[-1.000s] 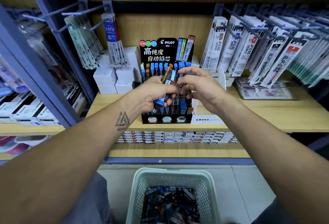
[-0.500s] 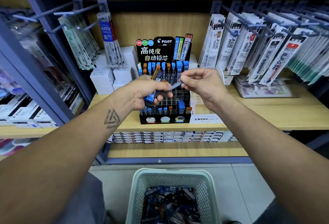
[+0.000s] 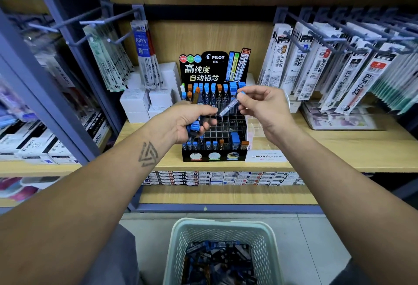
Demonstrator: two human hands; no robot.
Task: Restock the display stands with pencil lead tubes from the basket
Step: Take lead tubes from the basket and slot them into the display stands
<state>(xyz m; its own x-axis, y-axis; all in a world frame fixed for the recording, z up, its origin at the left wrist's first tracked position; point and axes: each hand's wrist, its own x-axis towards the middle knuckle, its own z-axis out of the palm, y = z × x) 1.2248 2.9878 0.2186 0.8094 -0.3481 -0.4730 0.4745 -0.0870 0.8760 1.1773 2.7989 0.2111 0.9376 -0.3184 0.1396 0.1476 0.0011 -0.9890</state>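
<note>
A black Pilot display stand (image 3: 213, 156) with clear slots sits on the wooden shelf, its back and front rows partly filled with blue- and orange-capped lead tubes. My left hand (image 3: 188, 120) grips a small bunch of lead tubes (image 3: 195, 124) in front of the stand's left side; one orange-capped tube sticks up. My right hand (image 3: 263, 105) pinches a single blue-capped lead tube (image 3: 230, 105), held slanted over the stand's middle rows. Below, a pale green basket (image 3: 181, 237) on the floor holds several more tubes.
Metal pegs carrying hanging refill packs (image 3: 316, 62) jut out right and left of the stand. White boxes (image 3: 144, 101) sit behind it on the left, a Mono sign (image 3: 267, 156) to its right. Rows of small boxes line the lower shelf (image 3: 226, 195).
My right hand has drawn one blue-capped tube out of the bunch in my left hand and moved it right and up. My left hand has stayed low, holding the rest.
</note>
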